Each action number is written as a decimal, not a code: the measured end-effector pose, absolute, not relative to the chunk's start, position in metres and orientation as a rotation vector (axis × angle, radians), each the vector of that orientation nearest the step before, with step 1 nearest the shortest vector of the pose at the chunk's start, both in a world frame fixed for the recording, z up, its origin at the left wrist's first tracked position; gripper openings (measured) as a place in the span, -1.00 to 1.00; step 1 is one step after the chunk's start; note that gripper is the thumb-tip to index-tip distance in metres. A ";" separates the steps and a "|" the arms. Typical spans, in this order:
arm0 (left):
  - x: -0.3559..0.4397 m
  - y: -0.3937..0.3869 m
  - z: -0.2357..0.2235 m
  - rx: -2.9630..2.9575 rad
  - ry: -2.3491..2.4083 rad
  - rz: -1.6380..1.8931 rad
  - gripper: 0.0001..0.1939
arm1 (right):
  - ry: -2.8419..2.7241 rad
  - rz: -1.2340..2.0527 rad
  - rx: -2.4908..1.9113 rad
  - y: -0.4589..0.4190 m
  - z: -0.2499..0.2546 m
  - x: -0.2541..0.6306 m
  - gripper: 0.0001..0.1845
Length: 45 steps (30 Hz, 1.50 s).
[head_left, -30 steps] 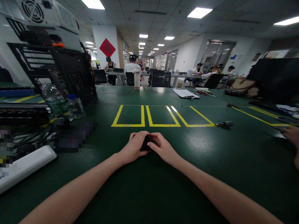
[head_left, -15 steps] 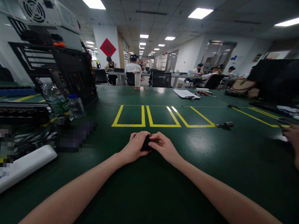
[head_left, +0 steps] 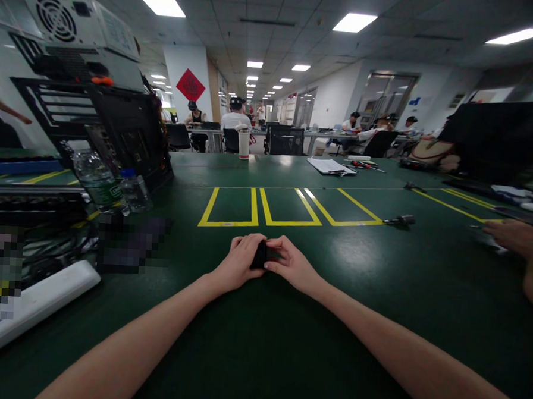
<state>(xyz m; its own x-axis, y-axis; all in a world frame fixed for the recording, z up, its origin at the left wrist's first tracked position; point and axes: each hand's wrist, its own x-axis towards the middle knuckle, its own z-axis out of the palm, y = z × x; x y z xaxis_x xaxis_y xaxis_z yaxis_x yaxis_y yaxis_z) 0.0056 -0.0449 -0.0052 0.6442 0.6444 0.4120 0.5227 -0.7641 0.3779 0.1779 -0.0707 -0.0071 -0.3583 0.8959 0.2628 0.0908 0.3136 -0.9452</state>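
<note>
1 view, head: L hand (head_left: 240,259) is gripping a black obj (head_left: 259,257) near centre of the green table (head_left: 258,348); R hand (head_left: 297,268) is curving at its right side, can't tell if holding. It could be slipping if L grip eases or R push is uneven; exposed face is pointing right, long axis unclear b/c hands are covering it.

The small object (head_left: 259,256) is black; the bench (head_left: 258,348) is dark green with yellow tape (head_left: 294,223) outlines; the cup (head_left: 244,142) is white with red near its base. The diamond sign (head_left: 191,85) is red with a darker pattern; the bottle cap (head_left: 127,172) is blue.
</note>
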 end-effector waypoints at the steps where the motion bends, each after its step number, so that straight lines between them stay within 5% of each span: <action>1: 0.006 -0.045 -0.005 2.638 0.951 0.791 -0.46 | -1.704 1.131 -0.901 -0.071 -0.007 0.178 -0.70; 6: 0.006 -0.045 -0.004 2.634 0.947 0.792 -0.47 | -1.715 1.028 -0.967 -0.071 -0.004 0.176 -0.85; 19: 0.007 -0.042 -0.009 2.636 0.953 0.806 -0.44 | -1.717 1.240 -0.904 -0.067 -0.007 0.182 -0.64; 45: 0.007 -0.045 -0.005 2.639 0.973 0.791 -0.47 | -1.638 1.130 -0.965 -0.069 -0.005 0.174 -0.80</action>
